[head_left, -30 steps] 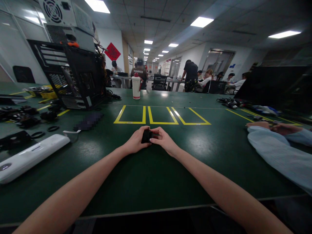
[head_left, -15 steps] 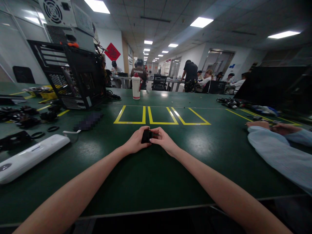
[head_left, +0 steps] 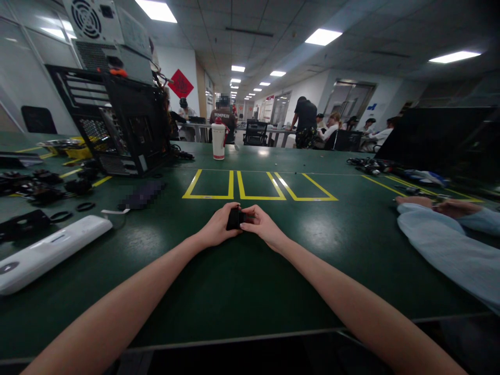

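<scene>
Between my hands, over the green table (head_left: 242, 281), is a small black blocky part (head_left: 233, 219); its exact kind cannot be made out. My left hand (head_left: 217, 226) is closed around its left side, thumb below and fingers above. From the right, the thumb and fingertips of my right hand (head_left: 261, 225) pinch the part's other end. The fingers hide some of its edges. Just beyond my hands, yellow tape (head_left: 262, 198) marks several outlines on the table top.
At left stand an open computer case (head_left: 128, 125) with power supplies on top, a long white device (head_left: 58, 252) and several black parts (head_left: 42, 187). A white cup (head_left: 219, 139) stands behind the tape. A co-worker's sleeve (head_left: 441, 239) rests at right, near a black monitor (head_left: 437, 140).
My hands stay in the same place around the black part. Only the right fingertips seem to shift very slightly on it.
</scene>
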`<state>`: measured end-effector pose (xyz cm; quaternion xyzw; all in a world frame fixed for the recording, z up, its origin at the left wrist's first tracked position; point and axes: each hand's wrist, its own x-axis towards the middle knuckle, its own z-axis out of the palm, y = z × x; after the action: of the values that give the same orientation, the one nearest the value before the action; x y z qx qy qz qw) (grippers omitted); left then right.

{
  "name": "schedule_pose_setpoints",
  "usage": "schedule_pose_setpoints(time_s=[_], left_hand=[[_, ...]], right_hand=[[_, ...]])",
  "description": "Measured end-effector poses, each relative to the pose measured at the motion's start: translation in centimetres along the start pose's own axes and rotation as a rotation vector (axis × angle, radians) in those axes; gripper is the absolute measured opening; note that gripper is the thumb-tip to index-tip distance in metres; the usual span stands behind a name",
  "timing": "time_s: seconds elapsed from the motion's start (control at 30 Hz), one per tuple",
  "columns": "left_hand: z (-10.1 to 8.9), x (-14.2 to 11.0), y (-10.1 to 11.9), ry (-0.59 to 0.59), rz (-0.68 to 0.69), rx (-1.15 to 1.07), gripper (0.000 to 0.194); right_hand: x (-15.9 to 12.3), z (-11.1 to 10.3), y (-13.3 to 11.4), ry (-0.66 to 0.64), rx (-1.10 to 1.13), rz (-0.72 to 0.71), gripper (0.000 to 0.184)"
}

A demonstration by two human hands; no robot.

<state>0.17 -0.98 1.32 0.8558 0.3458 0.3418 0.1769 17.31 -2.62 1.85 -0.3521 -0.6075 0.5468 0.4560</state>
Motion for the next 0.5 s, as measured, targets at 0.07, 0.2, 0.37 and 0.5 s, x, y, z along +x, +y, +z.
schedule_pose_setpoints(time_s=[0.07, 0.2, 0.37, 0.5], left_hand=[[0.0, 0.0, 0.0, -0.001, -0.006, -0.005, 0.062], [-0.1, -0.1, 0.2, -0.007, -0.014, 0.0, 0.062], [-0.1, 0.0, 0.1, -0.016, -0.021, -0.003, 0.062], [-0.3, 0.2, -1.2, -0.023, -0.055, -0.03, 0.063]], right_hand=[[0.0, 0.1, -0.1, 0.002, -0.013, -0.006, 0.03], [0.0, 0.2, -0.2, 0.037, -0.026, 0.02, 0.031], [0.3, 0.1, 0.1, 0.091, -0.067, 0.058, 0.038], [0.5, -0.6, 0.7, 0.127, -0.173, 0.037, 0.039]])
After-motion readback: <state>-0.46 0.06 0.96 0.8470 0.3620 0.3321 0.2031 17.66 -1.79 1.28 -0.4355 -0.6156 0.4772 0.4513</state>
